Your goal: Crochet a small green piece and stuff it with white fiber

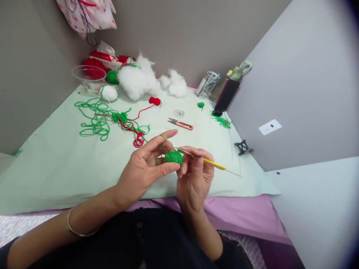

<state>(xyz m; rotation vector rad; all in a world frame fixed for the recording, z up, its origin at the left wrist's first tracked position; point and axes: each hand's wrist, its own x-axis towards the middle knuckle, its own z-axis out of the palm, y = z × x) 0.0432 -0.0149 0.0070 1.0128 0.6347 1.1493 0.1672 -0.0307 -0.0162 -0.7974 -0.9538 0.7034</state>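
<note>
My left hand (143,164) pinches a small green crochet piece (173,157) between thumb and fingers, above the near part of the table. Green yarn (161,147) runs over its raised index finger. In my right hand (196,175) is a crochet hook (214,163) with a yellow grip, held like a pen. The hook's metal tip meets the yarn close to the top of the green piece. My right fingertips are beside the piece; whether they touch it I cannot tell.
Orange thread snips (181,124) lie beyond my hands, near a small clear dish (179,113). Tangled green yarn (95,116) spreads at left. White stuffing (137,80) sits behind. A phone (227,95) leans at right by a pen cup (207,85).
</note>
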